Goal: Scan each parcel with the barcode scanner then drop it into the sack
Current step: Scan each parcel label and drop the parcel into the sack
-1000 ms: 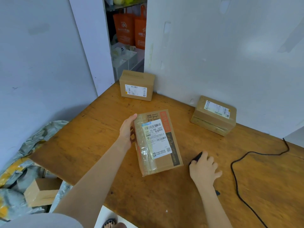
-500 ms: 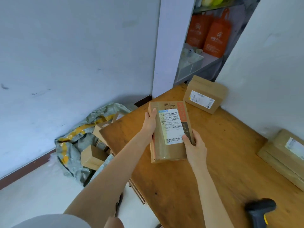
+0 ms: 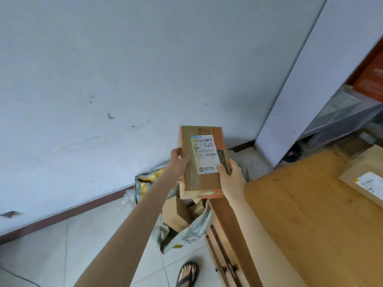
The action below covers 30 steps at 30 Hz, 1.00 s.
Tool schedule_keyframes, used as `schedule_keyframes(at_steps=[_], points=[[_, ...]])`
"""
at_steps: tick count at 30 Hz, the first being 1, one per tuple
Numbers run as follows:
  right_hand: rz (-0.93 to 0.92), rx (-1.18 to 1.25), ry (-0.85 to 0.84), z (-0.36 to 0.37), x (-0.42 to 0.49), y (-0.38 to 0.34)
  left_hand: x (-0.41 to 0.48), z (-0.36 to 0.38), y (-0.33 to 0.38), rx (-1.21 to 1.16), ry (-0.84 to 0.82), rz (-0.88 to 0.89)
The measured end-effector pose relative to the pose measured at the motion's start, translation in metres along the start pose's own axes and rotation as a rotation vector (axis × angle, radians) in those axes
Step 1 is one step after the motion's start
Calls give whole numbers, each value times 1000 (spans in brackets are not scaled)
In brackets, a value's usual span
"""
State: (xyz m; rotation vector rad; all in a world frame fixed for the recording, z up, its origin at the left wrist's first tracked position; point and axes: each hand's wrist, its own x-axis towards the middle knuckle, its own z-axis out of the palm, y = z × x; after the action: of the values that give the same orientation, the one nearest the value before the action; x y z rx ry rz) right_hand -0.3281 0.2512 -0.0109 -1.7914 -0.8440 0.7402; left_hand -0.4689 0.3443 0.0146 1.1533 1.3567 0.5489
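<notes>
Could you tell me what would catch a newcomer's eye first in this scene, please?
The taped cardboard parcel at centre, label up, gripped by the left hand and right hand. Just below it, the grey sack lies open on the floor against the wooden table, with boxes inside.

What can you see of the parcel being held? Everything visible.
The parcel is a brown cardboard box, longer than wide, with orange printed bands and clear tape. A white shipping label with barcodes faces the camera. It is held in the air, tilted, the left hand on its left edge and the right hand on its lower right. It hangs above the open grey sack, left of the wooden table.
</notes>
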Motion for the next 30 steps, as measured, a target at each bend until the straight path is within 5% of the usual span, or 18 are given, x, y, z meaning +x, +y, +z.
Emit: schedule_keyframes(at_steps=[12, 16, 22, 30], points=[[169, -318, -138, 64, 71, 22, 112, -53, -41, 518, -85, -128], [208, -357, -192, 54, 74, 28, 121, -42, -46, 503, -150, -79], [231, -393, -207, 23, 71, 27, 121, -9, -21, 540, -257, 23], [283, -386, -27, -83, 42, 52, 83, 99, 4, 607, -395, 110]])
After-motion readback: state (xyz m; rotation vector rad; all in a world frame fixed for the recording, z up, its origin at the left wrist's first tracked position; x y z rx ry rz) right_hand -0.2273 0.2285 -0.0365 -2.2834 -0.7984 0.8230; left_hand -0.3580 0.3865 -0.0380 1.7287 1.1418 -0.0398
